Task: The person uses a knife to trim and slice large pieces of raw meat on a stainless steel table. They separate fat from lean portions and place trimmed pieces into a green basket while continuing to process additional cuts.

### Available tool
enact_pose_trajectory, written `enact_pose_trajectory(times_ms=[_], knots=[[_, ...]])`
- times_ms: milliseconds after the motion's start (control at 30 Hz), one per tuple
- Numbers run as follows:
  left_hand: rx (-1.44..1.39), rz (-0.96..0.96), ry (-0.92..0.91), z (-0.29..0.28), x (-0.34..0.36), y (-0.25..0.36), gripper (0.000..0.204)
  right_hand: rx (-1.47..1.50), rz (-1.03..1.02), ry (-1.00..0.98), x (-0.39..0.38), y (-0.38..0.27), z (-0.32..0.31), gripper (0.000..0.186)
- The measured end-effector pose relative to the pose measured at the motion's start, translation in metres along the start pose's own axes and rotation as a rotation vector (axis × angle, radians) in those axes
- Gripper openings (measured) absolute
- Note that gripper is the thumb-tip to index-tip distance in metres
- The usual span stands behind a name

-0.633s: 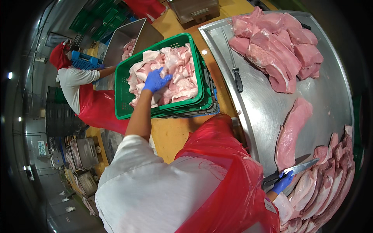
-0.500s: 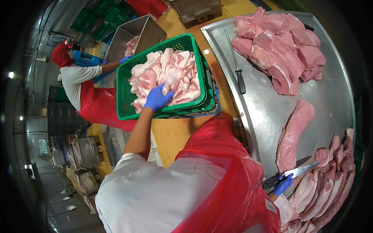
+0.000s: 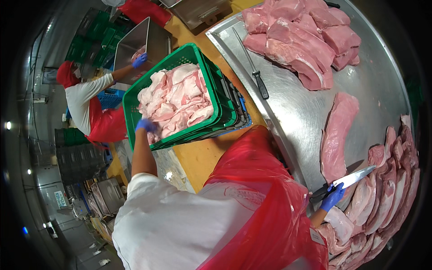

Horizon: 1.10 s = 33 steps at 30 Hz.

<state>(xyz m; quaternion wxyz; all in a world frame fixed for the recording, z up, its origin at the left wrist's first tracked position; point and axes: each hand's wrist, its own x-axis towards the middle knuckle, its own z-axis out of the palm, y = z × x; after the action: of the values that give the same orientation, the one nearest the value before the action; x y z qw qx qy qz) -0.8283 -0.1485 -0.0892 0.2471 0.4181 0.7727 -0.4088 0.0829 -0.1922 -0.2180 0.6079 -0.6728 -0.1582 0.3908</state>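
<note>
My right hand, in a blue glove, is closed on a knife by its black handle. Its blade points right, over the near end of a long pink loin strip and the edge of a row of meat pieces. My left hand, also blue-gloved, is over the near left corner of a green crate. Motion smears its fingers, so their grip is unclear. Pale, fatty meat trimmings fill the crate.
A steel table carries a pile of large meat cuts and a sharpening steel with a black handle. Beyond the crate, a co-worker in a red apron reaches toward a steel bin. Stacked crates stand behind.
My left hand has moved left from the middle of the trimmings to the crate's near corner. The co-worker's hand has left the crate for the bin. My right hand still holds the knife.
</note>
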Motion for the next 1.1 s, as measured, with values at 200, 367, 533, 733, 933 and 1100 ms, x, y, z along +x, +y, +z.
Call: enact_pose_trajectory(times_ms=[200,367,533,733,933,1100], knots=[[-0.443,0.514,1.084,-0.095,0.016,0.086,0.066,0.044,0.013,0.171,-0.008,0.015,0.004,0.022],[0.202,-0.022,0.211,-0.042,0.080,-0.048,0.061,0.115,0.015,0.174,0.017,0.001,0.051,0.020],[0.074,0.502,0.778,-0.250,-0.006,0.198,0.031,-0.163,-0.174,0.060,0.089,-0.034,0.026,0.022],[0.222,1.904,0.719,-0.259,-0.214,0.623,0.076,-0.886,-0.335,0.239,0.081,-0.073,0.076,0.030],[0.869,1.784,0.630,-0.208,-0.240,0.777,0.120,-1.000,-0.115,0.127,-0.035,-0.066,0.142,0.020],[0.658,1.543,0.568,-0.176,-0.226,0.751,0.117,-1.019,0.148,0.026,-0.116,-0.042,0.128,0.018]])
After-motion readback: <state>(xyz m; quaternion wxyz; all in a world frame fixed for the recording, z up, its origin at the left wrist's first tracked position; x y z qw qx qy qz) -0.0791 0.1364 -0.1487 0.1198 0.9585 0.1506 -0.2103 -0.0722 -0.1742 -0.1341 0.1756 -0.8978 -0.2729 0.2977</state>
